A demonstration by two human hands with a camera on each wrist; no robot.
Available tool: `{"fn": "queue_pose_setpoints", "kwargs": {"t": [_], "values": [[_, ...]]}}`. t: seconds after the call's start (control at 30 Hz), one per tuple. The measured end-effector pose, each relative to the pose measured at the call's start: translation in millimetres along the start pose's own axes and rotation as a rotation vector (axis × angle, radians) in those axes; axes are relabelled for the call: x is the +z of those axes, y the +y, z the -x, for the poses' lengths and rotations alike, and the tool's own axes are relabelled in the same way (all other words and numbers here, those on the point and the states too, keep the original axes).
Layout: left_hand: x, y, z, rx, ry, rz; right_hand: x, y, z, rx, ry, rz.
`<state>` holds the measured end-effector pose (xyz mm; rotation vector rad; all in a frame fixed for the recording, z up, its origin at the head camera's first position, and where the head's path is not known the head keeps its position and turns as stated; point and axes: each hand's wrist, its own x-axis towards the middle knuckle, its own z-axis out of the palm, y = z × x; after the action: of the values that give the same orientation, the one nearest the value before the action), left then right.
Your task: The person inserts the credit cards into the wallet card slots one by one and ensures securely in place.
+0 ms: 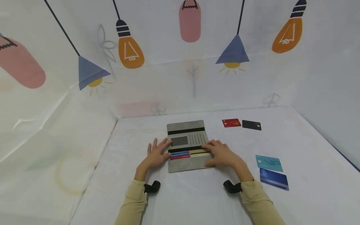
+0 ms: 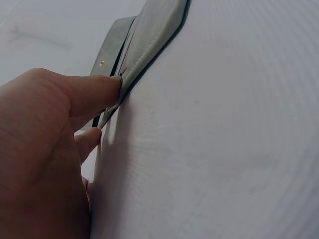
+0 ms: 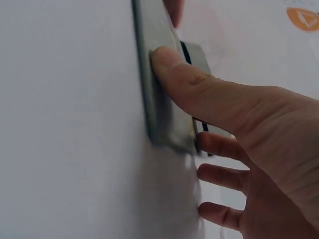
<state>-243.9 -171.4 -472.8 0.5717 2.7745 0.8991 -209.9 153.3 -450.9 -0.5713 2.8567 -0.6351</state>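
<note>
A grey wallet lies unfolded on the white table, with slits and a dark window in its middle panel. Blue and red cards and yellowish cards show in its lower pockets. My left hand rests at the wallet's left side, fingers spread; in the left wrist view its thumb touches the edge. At the right side, my right hand lies with its fingers near the pockets. The right wrist view shows its thumb pressing on the wallet's lower panel, the other fingers spread beside the edge.
A red card and a black card lie side by side at the back right. Nearer on the right are a teal card and a blue card. A patterned white sheet hangs behind the table.
</note>
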Motion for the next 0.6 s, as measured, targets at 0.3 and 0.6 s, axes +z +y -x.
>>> {"fn": "queue_pose_setpoints", "kwargs": {"t": [0.3,0.6], "values": [[2.1,-3.0,1.0,0.002,-0.003,0.003,-23.6,45.5,-8.2,0.125,0.057,0.056],[-0.6,-5.8,-2.1,0.003,-0.014,-0.005,-51.2,97.2,-38.1,0.169,0.140,0.073]]}}
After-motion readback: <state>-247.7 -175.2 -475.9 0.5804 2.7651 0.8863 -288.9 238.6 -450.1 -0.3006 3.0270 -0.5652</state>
